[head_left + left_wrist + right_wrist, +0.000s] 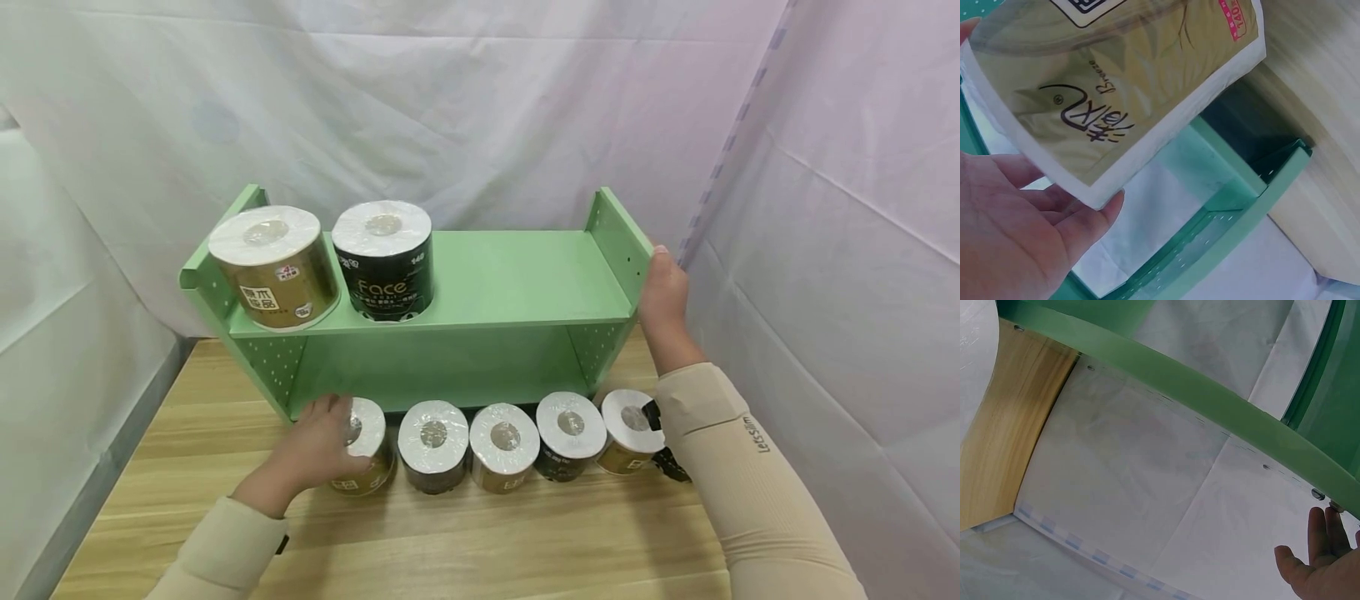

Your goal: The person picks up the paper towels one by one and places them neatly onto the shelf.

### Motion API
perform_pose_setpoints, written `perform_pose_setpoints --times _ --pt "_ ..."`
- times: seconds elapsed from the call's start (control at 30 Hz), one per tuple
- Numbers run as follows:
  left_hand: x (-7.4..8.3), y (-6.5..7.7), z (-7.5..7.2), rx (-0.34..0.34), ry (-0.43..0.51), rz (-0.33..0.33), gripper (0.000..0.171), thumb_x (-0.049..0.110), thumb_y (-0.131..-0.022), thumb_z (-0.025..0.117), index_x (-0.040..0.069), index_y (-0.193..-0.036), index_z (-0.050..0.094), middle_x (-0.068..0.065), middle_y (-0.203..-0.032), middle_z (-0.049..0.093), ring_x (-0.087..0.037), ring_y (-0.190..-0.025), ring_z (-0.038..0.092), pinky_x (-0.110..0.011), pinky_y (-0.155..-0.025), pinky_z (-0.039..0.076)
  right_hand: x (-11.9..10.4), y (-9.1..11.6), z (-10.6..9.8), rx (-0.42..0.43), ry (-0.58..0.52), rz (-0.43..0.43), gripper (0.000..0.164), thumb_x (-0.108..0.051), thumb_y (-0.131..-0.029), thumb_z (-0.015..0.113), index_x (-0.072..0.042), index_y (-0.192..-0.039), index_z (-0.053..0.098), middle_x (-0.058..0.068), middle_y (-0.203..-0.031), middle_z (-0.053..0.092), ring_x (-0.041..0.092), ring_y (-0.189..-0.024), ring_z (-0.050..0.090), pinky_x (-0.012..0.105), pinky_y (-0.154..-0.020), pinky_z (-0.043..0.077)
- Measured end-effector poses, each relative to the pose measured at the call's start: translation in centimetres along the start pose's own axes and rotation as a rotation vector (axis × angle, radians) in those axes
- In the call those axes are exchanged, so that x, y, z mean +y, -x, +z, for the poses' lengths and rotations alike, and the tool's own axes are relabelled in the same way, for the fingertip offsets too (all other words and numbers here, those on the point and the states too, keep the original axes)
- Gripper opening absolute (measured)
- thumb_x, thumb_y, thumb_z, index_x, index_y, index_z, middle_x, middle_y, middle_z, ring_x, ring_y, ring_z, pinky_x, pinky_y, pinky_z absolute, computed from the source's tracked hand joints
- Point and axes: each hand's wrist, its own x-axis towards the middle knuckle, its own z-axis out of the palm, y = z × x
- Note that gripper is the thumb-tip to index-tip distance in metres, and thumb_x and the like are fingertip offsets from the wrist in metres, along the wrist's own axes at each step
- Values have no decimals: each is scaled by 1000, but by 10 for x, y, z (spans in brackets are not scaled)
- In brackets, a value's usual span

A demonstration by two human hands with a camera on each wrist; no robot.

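Note:
My left hand (318, 442) is at the leftmost gold-wrapped toilet roll (378, 467) standing on the table before the green shelf (517, 271). In the left wrist view its fingers lie along the roll's white rim, and the thumb is at the far edge of the view. My right hand (665, 296) holds the upper front edge of the shelf's right side panel (617, 242). In the right wrist view some fingertips (1316, 519) show beside that edge. On the upper board stand a gold toilet roll (288, 287) and a black toilet roll (390, 279).
Several more toilet rolls (506, 442) stand upright in a row along the shelf's front, in black or gold wraps. The wooden table (420, 550) extends before them. White cloth (465, 108) hangs behind and on both sides.

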Motion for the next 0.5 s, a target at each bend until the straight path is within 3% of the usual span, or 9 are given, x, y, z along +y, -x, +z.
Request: perform_pose_setpoints --times 0.33,0.5 --pt "8 5 -13 3 -21 14 85 39 -63 75 -12 -126 48 -35 -124 50 -51 -117 45 -62 -99 38 0 -1 0 10 -15 4 62 -44 -100 22 -3 -128 60 9 -99 57 8 -77 50 23 -70 45" --pt "11 6 -19 13 -32 41 87 38 -62 76 -13 -127 46 -36 -125 49 -52 -118 43 -63 -101 36 0 -1 0 8 -16 5 62 -44 -100 22 -2 -127 60 10 -102 57 7 -79 50 22 -71 45"
